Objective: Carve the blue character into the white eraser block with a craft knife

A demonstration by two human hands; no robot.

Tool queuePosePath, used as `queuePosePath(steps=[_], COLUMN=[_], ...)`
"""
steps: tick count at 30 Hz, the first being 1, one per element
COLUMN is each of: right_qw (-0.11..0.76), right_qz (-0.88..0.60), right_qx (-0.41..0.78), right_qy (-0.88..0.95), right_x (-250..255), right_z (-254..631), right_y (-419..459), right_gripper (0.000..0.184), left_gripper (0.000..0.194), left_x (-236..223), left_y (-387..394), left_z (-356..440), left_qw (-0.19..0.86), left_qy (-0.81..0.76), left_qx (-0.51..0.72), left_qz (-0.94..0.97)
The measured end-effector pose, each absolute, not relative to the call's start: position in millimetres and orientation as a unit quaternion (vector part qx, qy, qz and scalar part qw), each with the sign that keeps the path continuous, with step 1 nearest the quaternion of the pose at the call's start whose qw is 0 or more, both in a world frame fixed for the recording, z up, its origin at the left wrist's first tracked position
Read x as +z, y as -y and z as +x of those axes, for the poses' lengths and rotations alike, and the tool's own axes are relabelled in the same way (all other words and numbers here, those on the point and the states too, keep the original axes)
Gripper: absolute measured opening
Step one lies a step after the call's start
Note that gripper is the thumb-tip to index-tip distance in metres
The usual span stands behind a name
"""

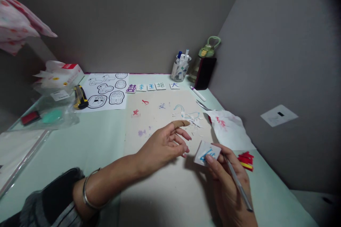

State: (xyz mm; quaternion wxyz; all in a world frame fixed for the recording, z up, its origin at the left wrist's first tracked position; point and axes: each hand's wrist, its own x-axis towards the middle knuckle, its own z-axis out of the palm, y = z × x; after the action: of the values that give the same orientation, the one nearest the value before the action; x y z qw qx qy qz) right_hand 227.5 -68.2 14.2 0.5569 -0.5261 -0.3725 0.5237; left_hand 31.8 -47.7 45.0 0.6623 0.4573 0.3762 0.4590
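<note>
My right hand [230,181] pinches a small white square block [204,151] with a blue character drawn on its face, partly under the thumb. A slim grey metal-handled tool [238,183], like a carving knife, lies across the same hand; its tip is hidden. My left hand [172,140] hovers to the left of the block with loosely bent fingers and nothing in them. Beyond the left fingertips, white shavings [195,121] lie scattered on a beige board [160,184] marked with red, purple and blue prints.
A row of small character blocks [151,87] lines the board's back edge. Behind stand a pen cup [180,71], a green bottle [207,51] and a dark phone [205,73]. A stained tissue [233,129] lies right; a yellow-black utility knife [80,97] and printed sheet [106,104] lie left.
</note>
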Motion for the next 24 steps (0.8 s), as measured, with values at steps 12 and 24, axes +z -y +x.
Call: queuePosePath(steps=[12, 24], right_qw=[0.553, 0.528], right_qz=[-0.522, -0.532], right_qx=[0.541, 0.531], right_qy=[0.359, 0.396], right_x=[14.8, 11.1], right_z=[228.2, 232.4], right_y=[69.6, 68.8], right_gripper=[0.041, 0.035], left_gripper=[0.063, 0.057], left_x=[56.4, 38.9], left_y=[38.5, 49.0], left_z=[-17.8, 4.3], left_qw=[0.478, 0.348], left_qy=[-0.429, -0.468], left_qx=[0.188, 0.207], left_qz=[0.743, 0.786])
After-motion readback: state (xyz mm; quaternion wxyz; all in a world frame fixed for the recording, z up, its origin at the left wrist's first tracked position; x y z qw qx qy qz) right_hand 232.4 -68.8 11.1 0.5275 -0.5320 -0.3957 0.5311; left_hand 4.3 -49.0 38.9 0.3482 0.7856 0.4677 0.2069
